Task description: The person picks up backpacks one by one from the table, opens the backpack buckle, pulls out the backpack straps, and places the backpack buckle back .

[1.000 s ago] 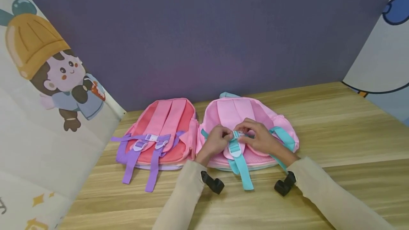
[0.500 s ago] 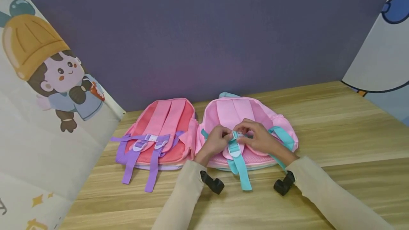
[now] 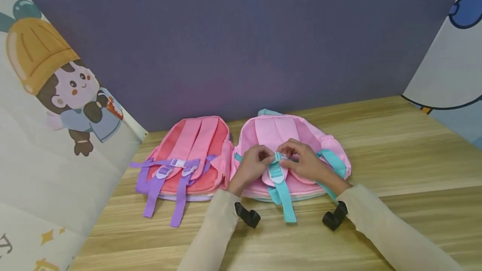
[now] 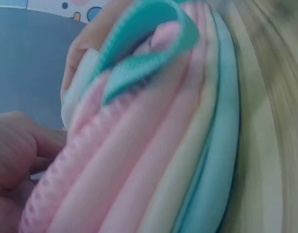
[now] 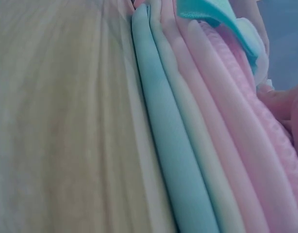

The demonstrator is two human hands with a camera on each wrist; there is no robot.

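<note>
A light pink backpack (image 3: 276,129) lies with its straps facing up. A small pale buckle (image 3: 278,157) on a teal chest strap lies across its middle, between my two hands. My left hand (image 3: 253,165) pinches the buckle's left end between thumb and fingers. From the other side my right hand (image 3: 303,161) pinches the right end, its fingertips partly covering it. Just below sits a white strap adjuster (image 3: 278,177), with a loose teal strap end (image 3: 288,206) hanging onto the table. The backpack's layered edge (image 4: 154,145) fills much of the left wrist view and hides the buckle.
To the left, touching the pink one, lies a coral backpack (image 3: 192,137) with purple straps (image 3: 181,202) and a fastened white buckle (image 3: 178,162). Both rest on a wooden table (image 3: 395,149) against a dark partition (image 3: 244,45). A printed cloth (image 3: 34,137) borders the left side.
My left hand has shifted slightly, its wrist a little to the left and its fingers more arched. My right hand stays nearly still at the buckle. The backpacks have not moved.
</note>
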